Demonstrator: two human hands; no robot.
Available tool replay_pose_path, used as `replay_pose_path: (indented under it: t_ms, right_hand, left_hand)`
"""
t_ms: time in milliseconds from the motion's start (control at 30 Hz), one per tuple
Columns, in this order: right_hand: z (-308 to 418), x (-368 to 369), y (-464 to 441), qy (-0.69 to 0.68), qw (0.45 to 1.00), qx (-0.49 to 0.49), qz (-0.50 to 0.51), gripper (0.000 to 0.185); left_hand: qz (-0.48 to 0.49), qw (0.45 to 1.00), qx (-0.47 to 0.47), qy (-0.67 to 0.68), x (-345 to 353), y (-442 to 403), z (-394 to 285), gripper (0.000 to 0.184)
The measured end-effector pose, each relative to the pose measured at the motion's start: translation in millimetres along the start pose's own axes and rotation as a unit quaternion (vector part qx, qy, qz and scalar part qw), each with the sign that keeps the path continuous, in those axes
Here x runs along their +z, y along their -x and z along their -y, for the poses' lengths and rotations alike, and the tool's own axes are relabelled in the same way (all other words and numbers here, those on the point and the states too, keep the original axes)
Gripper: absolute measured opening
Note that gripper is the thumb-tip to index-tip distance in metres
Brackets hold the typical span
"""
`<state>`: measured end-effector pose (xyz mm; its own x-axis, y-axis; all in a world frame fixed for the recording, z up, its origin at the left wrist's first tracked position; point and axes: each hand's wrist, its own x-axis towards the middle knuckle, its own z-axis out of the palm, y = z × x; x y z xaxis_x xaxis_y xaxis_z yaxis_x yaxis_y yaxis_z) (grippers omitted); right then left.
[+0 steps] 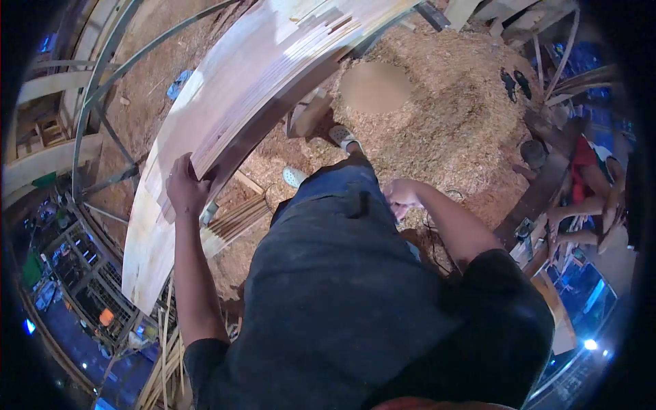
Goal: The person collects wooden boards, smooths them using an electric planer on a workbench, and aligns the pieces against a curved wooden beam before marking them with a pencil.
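Note:
A long, pale wooden plank structure (232,89) curves from the lower left to the top of the head view, its layered edges rising in steps. My left hand (186,188) is at its near part, with fingers and thumb bent around the end of a plank. Beside my right hip, my right hand (403,195) is closed. A small bluish-purple bit shows below its fingers, but what it holds is mostly hidden. A thin dark cable (432,239) hangs near that forearm.
Wood shavings (451,130) cover the ground. Thin wooden strips (236,220) lie beside my legs. A curved metal frame (85,109) stands at left. Another person (594,191) sits at far right beside a dark beam (536,195). A pair of dark sandals (515,85) lies at upper right.

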<state>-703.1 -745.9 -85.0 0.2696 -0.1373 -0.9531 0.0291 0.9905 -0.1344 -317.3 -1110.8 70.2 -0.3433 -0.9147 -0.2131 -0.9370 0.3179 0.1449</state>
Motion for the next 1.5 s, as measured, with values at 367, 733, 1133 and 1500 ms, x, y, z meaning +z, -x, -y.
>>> replay_pose_path:
  t_ms: [367,733,1133,1500]
  right_hand:
    - [-51.8,14.4,-54.3,0.417,0.878,-0.148,-0.184,0.034]
    - [-16.0,-6.7,-3.1,0.225,0.958,-0.077,-0.162,0.025]
    - [4.0,-22.5,2.0,0.249,0.941,-0.076,-0.217,0.026]
    - [55.9,9.9,121.5,0.424,0.873,0.017,-0.24,0.023]
  left_hand:
    - [-0.086,0.986,0.142,0.004,18.5,-6.1,31.6,0.067]
    - [-0.09,0.983,0.159,0.022,28.3,-3.9,47.8,0.057]
    - [-0.023,0.996,0.085,0.015,9.4,5.2,36.1,0.048]
    - [-0.097,0.987,0.126,0.009,21.8,-5.4,35.0,0.059]
